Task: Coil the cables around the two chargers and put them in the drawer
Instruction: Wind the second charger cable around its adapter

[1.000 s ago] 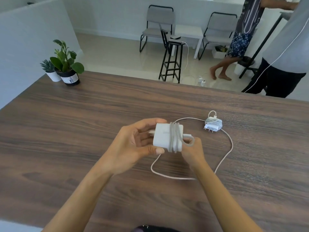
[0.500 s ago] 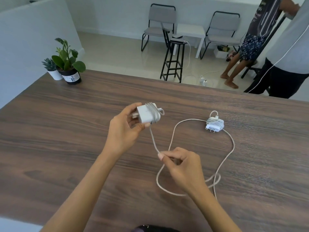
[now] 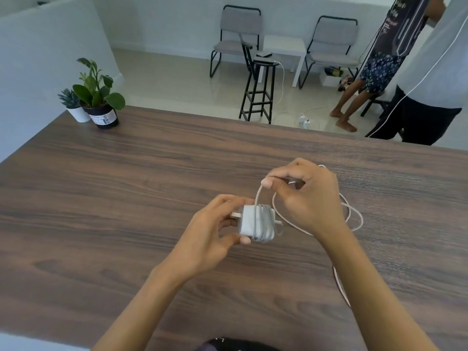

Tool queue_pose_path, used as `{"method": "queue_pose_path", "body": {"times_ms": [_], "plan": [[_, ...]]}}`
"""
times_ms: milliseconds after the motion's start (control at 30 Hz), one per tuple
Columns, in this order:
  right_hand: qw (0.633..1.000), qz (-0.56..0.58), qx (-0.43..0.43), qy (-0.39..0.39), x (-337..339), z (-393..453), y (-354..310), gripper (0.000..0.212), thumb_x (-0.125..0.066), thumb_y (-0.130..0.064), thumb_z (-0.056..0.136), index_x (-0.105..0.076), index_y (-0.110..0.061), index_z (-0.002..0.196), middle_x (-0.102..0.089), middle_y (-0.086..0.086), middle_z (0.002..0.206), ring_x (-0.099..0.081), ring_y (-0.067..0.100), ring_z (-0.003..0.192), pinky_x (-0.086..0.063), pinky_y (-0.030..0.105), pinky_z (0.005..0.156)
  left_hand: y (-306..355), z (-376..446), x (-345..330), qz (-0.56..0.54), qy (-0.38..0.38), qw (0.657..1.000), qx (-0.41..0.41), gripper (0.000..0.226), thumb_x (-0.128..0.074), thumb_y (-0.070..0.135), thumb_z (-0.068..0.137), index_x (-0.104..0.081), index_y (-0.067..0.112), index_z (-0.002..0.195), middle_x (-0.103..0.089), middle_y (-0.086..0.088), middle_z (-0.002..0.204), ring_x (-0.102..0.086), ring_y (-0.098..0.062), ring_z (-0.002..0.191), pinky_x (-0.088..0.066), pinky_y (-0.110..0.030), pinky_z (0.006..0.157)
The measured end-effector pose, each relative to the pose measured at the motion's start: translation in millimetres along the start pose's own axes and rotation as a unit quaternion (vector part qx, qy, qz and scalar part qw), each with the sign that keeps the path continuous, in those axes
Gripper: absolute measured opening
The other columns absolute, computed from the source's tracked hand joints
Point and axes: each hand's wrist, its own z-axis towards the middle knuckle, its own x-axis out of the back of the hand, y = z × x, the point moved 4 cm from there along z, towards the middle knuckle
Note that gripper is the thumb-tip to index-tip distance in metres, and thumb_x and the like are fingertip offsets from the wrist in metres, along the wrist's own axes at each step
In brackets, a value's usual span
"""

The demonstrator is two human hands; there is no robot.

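My left hand (image 3: 210,234) grips a white charger (image 3: 253,222) above the wooden table (image 3: 126,198), thumb and fingers on its plug end. Several turns of white cable (image 3: 354,214) are wound round its body. My right hand (image 3: 306,196) is raised just above and right of the charger and pinches the cable between thumb and fingers; the strand runs from there down to the charger. The loose rest of the cable loops on the table behind my right hand and trails toward the near edge. The second charger is hidden behind my right hand.
Two potted plants (image 3: 96,97) stand at the table's far left corner. Beyond the far edge are a black stool (image 3: 260,84), two grey chairs (image 3: 238,34) and two standing people (image 3: 417,72). No drawer is in view.
My left hand brought the charger lower and to the right. My right hand rose with the cable from below the charger to above it, laying the strand across the charger.
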Motion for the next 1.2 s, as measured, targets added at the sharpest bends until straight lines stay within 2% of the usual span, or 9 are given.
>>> {"method": "queue_pose_path", "body": {"times_ms": [167,267,400,500,633,733,833,933,1200], "plan": [[0.993,0.093,-0.076,-0.016,-11.1,6.2,22.1,0.022,-0.079,-0.016,0.072,-0.07,-0.035,0.065,-0.068,-0.012,0.07,-0.059,0.003,0.066,-0.044,0.021,0.066,17.9,-5.8,7.4,-0.085,0.007,0.996,0.027,0.057,-0.074,0.002,0.066,-0.059,0.025,0.116,-0.063,0.002,0.117,-0.064,-0.017,0.104,-0.05,-0.023,0.09],[0.973,0.18,-0.136,-0.043,-24.0,1.3,35.1,0.016,-0.076,-0.01,0.075,-0.072,-0.023,0.067,-0.069,-0.008,0.064,-0.056,0.002,0.061,-0.045,0.017,0.063,24.4,-8.5,7.9,-0.125,-0.006,0.992,0.032,0.055,-0.072,-0.002,0.065,-0.059,0.023,0.112,-0.066,-0.001,0.114,-0.066,-0.016,0.102,-0.05,-0.022,0.086],[0.93,0.263,-0.251,-0.055,-42.9,-10.4,66.6,0.015,-0.073,-0.007,0.077,-0.074,-0.017,0.067,-0.069,0.003,0.063,-0.058,0.013,0.063,-0.047,0.026,0.065,30.3,-10.4,11.1,-0.161,0.005,0.987,0.016,0.053,-0.07,-0.004,0.066,-0.059,0.015,0.113,-0.067,-0.001,0.114,-0.066,-0.016,0.102,-0.051,-0.02,0.083],[0.909,0.293,-0.286,-0.075,-58.4,-28.6,78.2,0.008,-0.076,-0.008,0.074,-0.077,-0.015,0.072,-0.071,0.003,0.07,-0.06,0.013,0.069,-0.049,0.029,0.068,27.8,-5.5,18.4,-0.182,0.053,0.982,0.001,0.055,-0.077,0.01,0.064,-0.057,0.01,0.116,-0.069,0.0,0.109,-0.066,-0.014,0.1,-0.051,-0.02,0.082],[0.937,0.245,-0.244,-0.048,-62.6,-51.4,66.0,0.012,-0.076,-0.013,0.076,-0.077,-0.024,0.073,-0.072,-0.007,0.069,-0.059,0.002,0.066,-0.045,0.016,0.066,23.0,5.8,27.9,-0.173,0.143,0.974,-0.007,0.058,-0.08,0.022,0.066,-0.057,0.009,0.117,-0.071,0.007,0.104,-0.066,-0.008,0.099,-0.051,-0.017,0.079],[0.985,0.137,-0.101,0.0,-56.0,-63.9,33.6,0.011,-0.074,-0.014,0.078,-0.077,-0.025,0.081,-0.062,-0.017,0.057,-0.05,-0.003,0.053,-0.037,0.01,0.056,23.0,15.5,29.4,-0.144,0.201,0.969,-0.001,0.048,-0.074,0.009,0.074,-0.056,0.008,0.119,-0.069,0.005,0.104,-0.066,-0.004,0.096,-0.052,-0.019,0.079],[0.998,-0.029,0.056,0.011,-47.9,-68.7,2.3,0.015,-0.064,-0.024,0.083,-0.076,-0.02,0.09,-0.056,-0.014,0.06,-0.044,0.005,0.051,-0.042,0.021,0.051,22.8,23.0,27.2,-0.051,0.239,0.97,-0.001,0.05,-0.075,0.005,0.075,-0.054,0.016,0.12,-0.066,0.001,0.109,-0.065,-0.007,0.098,-0.052,-0.023,0.085],[0.996,-0.056,0.064,-0.011,-31.7,-69.8,-12.8,0.014,-0.061,-0.025,0.085,-0.073,-0.02,0.085,-0.052,-0.009,0.058,-0.044,0.011,0.051,-0.044,0.033,0.048,19.6,27.8,31.0,0.041,0.257,0.966,-0.01,0.056,-0.078,0.008,0.072,-0.054,0.021,0.121,-0.062,0.002,0.117,-0.062,-0.008,0.102,-0.051,-0.026,0.091],[0.988,-0.112,0.104,-0.035,17.0,-38.6,-41.5,0.011,-0.064,-0.028,0.08,-0.074,-0.026,0.076,-0.05,-0.01,0.057,-0.039,-0.002,0.051,-0.031,0.016,0.051,17.5,22.5,26.4,0.105,0.131,0.984,-0.068,0.057,-0.08,0.003,0.068,-0.059,0.017,0.119,-0.057,0.003,0.115,-0.06,-0.011,0.105,-0.051,-0.031,0.093]]}}
